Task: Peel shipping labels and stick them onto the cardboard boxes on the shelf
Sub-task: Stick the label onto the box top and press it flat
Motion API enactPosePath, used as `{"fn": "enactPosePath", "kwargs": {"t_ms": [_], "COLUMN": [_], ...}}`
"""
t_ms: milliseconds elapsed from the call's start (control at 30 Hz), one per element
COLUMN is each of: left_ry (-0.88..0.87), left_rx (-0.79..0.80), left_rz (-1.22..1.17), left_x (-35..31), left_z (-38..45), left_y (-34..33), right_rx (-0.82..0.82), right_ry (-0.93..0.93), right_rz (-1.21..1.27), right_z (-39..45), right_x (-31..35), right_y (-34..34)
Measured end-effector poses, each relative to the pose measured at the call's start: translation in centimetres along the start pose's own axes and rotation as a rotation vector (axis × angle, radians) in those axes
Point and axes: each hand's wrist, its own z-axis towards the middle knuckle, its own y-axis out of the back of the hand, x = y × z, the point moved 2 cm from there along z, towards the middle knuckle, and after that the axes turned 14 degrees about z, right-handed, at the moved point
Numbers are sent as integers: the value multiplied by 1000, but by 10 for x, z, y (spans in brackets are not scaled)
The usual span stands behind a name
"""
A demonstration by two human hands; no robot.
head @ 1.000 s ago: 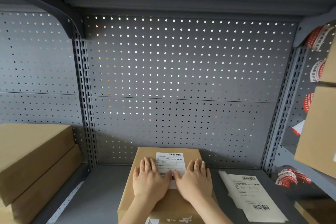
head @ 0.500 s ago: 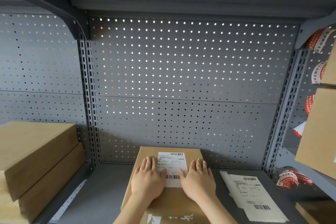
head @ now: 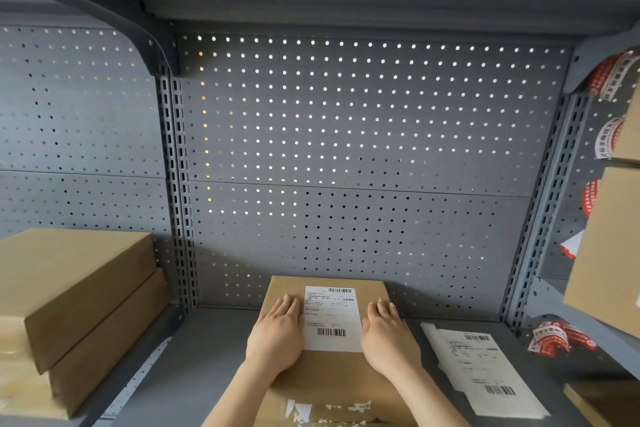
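Observation:
A brown cardboard box [head: 332,378] lies flat on the grey shelf [head: 207,357] at bottom centre. A white shipping label [head: 330,317] with barcodes is stuck on its top. My left hand [head: 277,336] rests flat on the box at the label's left edge, fingers together. Flat on the box at the label's right edge lies my right hand [head: 388,340]. Neither hand holds anything. On the shelf to the right lies a stack of label sheets [head: 481,371].
Two stacked cardboard boxes [head: 69,305] stand at the left. More boxes [head: 609,253] hang into view at the right, with red-and-white tape [head: 554,340] below them. A perforated back panel [head: 346,149] closes the shelf. Torn label scraps [head: 322,409] mark the box's near edge.
Both hands have slid apart from the label's middle to its left and right edges, uncovering the whole label. The view has shifted slightly.

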Motion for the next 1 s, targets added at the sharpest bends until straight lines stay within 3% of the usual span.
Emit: {"fn": "enactPosePath", "kwargs": {"t_ms": [267,467,1000], "left_ry": [30,107,70], "left_rx": [-22,-25,16], "left_rz": [-95,-20,56], "left_x": [-4,-19,-20], "left_z": [-4,-8,-13], "left_y": [8,1,0], "right_rx": [-38,-74,-105], "right_ry": [-48,-130,-90], "right_rz": [-15,-69,-69], "right_z": [-6,-18,-24], "right_x": [5,23,18], "right_y": [3,-2,-8]}}
